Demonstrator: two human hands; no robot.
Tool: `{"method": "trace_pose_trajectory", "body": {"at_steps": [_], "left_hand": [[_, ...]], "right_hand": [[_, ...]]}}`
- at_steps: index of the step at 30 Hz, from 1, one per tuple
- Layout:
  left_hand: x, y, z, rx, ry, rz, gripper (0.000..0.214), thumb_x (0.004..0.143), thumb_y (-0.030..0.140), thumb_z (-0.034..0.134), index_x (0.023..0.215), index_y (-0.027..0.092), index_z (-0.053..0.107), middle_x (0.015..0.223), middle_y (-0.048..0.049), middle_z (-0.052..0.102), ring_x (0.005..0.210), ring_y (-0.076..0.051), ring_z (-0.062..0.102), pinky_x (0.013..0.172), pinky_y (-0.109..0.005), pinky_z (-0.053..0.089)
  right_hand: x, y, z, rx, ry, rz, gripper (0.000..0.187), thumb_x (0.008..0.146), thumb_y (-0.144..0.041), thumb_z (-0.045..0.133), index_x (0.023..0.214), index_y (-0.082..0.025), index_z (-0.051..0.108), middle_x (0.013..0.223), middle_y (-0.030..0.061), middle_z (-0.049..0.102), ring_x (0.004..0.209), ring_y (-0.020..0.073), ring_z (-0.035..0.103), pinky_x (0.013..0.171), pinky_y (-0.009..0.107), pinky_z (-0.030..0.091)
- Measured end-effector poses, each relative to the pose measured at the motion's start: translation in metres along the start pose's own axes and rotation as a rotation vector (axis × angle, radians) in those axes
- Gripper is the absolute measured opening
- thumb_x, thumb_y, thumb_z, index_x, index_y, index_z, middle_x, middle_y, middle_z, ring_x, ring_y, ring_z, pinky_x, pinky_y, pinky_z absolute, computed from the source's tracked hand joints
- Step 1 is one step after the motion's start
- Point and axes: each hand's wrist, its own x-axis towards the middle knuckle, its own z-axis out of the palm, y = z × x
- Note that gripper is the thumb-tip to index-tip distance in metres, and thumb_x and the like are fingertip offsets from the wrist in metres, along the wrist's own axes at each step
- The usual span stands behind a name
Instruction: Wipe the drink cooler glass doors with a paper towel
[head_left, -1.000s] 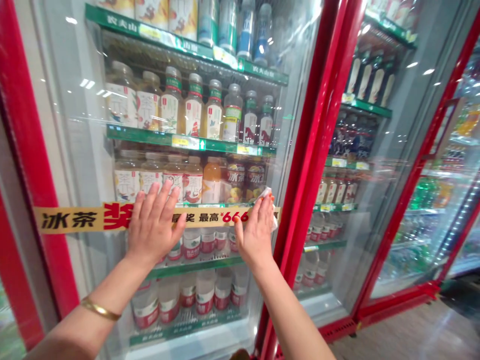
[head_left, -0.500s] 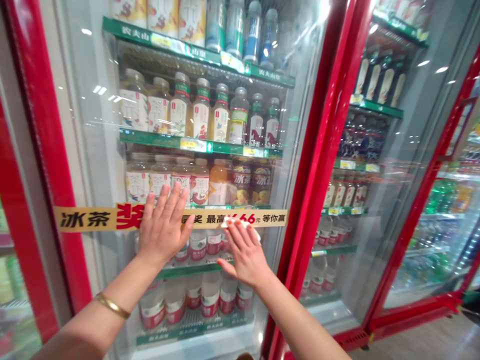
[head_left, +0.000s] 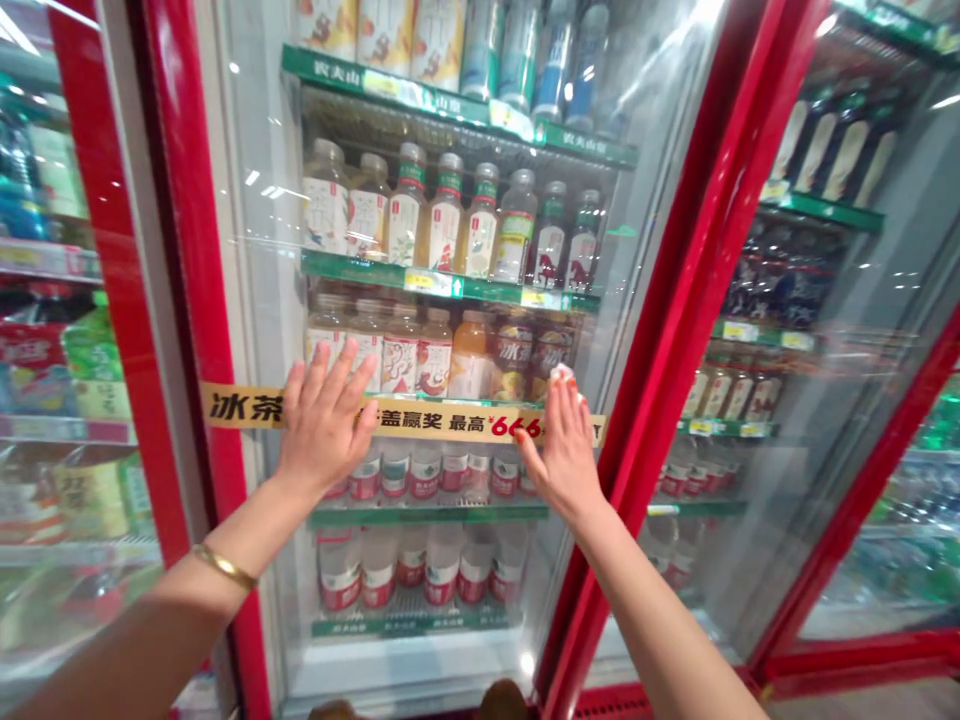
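Note:
My left hand (head_left: 322, 420) lies flat with fingers spread on the tan advertising strip (head_left: 405, 420) across the glass door (head_left: 277, 560), covering some of its lettering. A gold bangle (head_left: 225, 567) circles my left wrist. Near the strip's right end, my right hand (head_left: 561, 440) presses a small white cloth or tissue (head_left: 561, 371) against the glass under its straight fingers. Only the cloth's edge shows past the fingertips; the rest is hidden. Both hands cover parts of the strip's print.
Behind the glass, bottles (head_left: 442, 220) line several green-edged shelves (head_left: 450, 283). The door's red frame (head_left: 675, 330) runs along its right side, with another cooler (head_left: 810, 480) beyond. More packaged drinks (head_left: 97, 350) stand at the left.
My right hand and the cloth have slid right and slightly up along the strip. My left hand stays at its left part. The view has shifted left.

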Motion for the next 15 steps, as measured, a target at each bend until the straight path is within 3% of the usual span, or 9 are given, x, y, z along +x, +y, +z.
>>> {"method": "trace_pose_trajectory", "body": {"at_steps": [2,4,6,8,10,13,15], "left_hand": [[-0.001,-0.005,0.002,0.005,0.006,-0.025,0.085,0.104,0.03,0.061,0.177,0.037,0.02,0.184,-0.0019,0.022,0.175,-0.025,0.01,0.145,-0.057,0.009],[0.0,-0.007,0.002,-0.008,0.005,-0.021,0.085,0.103,0.031,0.061,0.177,0.036,0.021,0.184,-0.0033,0.023,0.175,-0.026,0.01,0.144,-0.058,0.008],[0.0,-0.011,-0.003,-0.015,-0.01,-0.005,0.082,0.103,0.03,0.06,0.177,0.035,0.024,0.183,-0.0042,0.027,0.174,-0.028,0.015,0.144,-0.058,0.013],[0.0,-0.021,-0.012,-0.023,-0.043,0.032,0.081,0.103,0.03,0.059,0.176,0.035,0.026,0.181,-0.0043,0.034,0.172,-0.029,0.027,0.141,-0.057,0.023],[-0.002,-0.036,-0.021,-0.017,-0.069,0.052,0.081,0.103,0.031,0.059,0.176,0.038,0.026,0.179,-0.0034,0.039,0.168,-0.029,0.035,0.139,-0.055,0.028],[-0.005,-0.058,-0.026,0.032,-0.043,0.035,0.082,0.103,0.034,0.061,0.176,0.043,0.024,0.18,0.0,0.036,0.171,-0.028,0.03,0.142,-0.056,0.018],[-0.007,-0.065,-0.024,0.05,-0.033,0.035,0.084,0.103,0.035,0.062,0.176,0.044,0.021,0.182,0.0017,0.032,0.173,-0.026,0.023,0.144,-0.055,0.011]], "right_hand": [[0.016,-0.019,-0.001,0.043,0.051,0.045,0.092,0.111,-0.048,0.046,0.178,-0.01,-0.002,0.186,0.0211,0.019,0.175,0.035,0.015,0.138,0.066,0.025],[0.021,-0.05,0.003,0.116,0.0,-0.167,0.087,0.11,-0.05,0.047,0.178,-0.011,0.009,0.185,0.0176,0.025,0.174,0.0328,0.018,0.14,0.062,0.024],[0.012,-0.073,0.008,0.168,-0.089,-0.426,0.075,0.11,-0.055,0.046,0.175,-0.021,0.032,0.181,0.0049,0.04,0.171,0.0244,0.031,0.141,0.046,0.028],[-0.001,-0.075,0.01,0.176,-0.132,-0.528,0.064,0.111,-0.057,0.044,0.169,-0.029,0.046,0.174,-0.0022,0.051,0.165,0.0202,0.043,0.138,0.038,0.035],[-0.002,-0.062,0.009,0.142,-0.091,-0.404,0.065,0.112,-0.052,0.043,0.171,-0.025,0.041,0.175,0.0044,0.05,0.165,0.0256,0.042,0.137,0.048,0.037],[0.02,-0.051,0.007,0.061,0.037,-0.038,0.079,0.112,-0.048,0.042,0.178,-0.013,0.016,0.185,0.0184,0.022,0.173,0.0363,0.02,0.136,0.067,0.029],[0.031,-0.063,0.011,0.055,0.042,-0.019,0.086,0.111,-0.053,0.045,0.179,-0.013,0.009,0.188,0.0169,0.013,0.175,0.0351,0.011,0.138,0.065,0.025]]}}
